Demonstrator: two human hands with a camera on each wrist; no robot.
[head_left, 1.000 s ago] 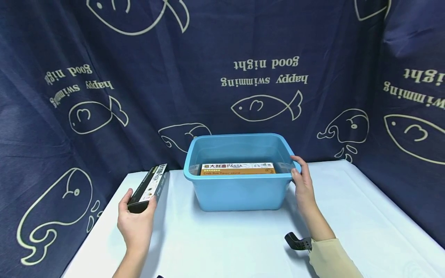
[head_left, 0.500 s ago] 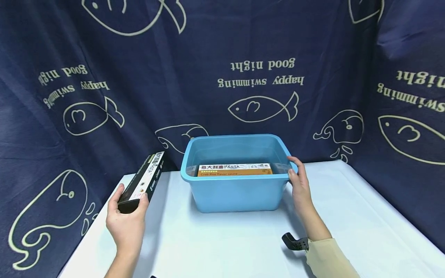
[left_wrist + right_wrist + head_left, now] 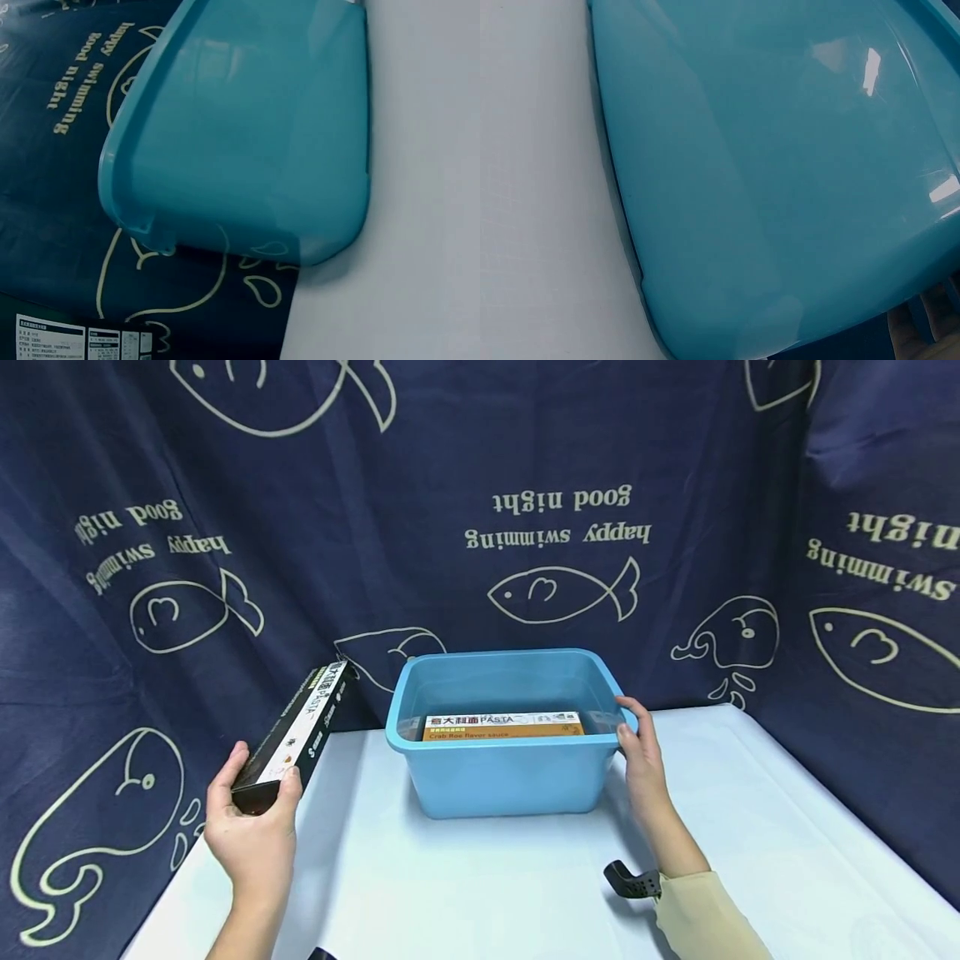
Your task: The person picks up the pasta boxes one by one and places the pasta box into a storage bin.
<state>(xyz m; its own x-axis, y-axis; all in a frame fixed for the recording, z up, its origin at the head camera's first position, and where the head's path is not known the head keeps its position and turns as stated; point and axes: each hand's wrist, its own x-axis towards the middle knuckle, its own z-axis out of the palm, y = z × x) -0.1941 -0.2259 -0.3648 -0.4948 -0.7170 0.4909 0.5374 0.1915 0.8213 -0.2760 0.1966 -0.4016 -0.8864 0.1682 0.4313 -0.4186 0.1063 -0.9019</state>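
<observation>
My left hand (image 3: 253, 839) grips the near end of a long black pasta box (image 3: 296, 727) with a white label strip, thumb on one side and fingers on the other. The box is tilted, its far end raised, left of a blue plastic bin (image 3: 502, 777). Part of its printed side also shows low in the left wrist view. My right hand (image 3: 641, 756) holds the bin's right rim. Inside the bin lies an orange and white pasta box (image 3: 502, 728), its lower part hidden by the front wall. The right wrist view shows the bin's outer wall (image 3: 742, 165) and, bottom right, some fingers (image 3: 907, 337).
The bin stands on a white-covered table (image 3: 457, 885). A dark blue curtain (image 3: 420, 527) with fish and whale drawings hangs behind and at both sides. A black wrist mount (image 3: 632, 882) sticks out from the right sleeve.
The left hand has lifted the black pasta box and shifted left, its far end rising higher. The right hand stays on the bin's rim; the whole view shifts slightly.
</observation>
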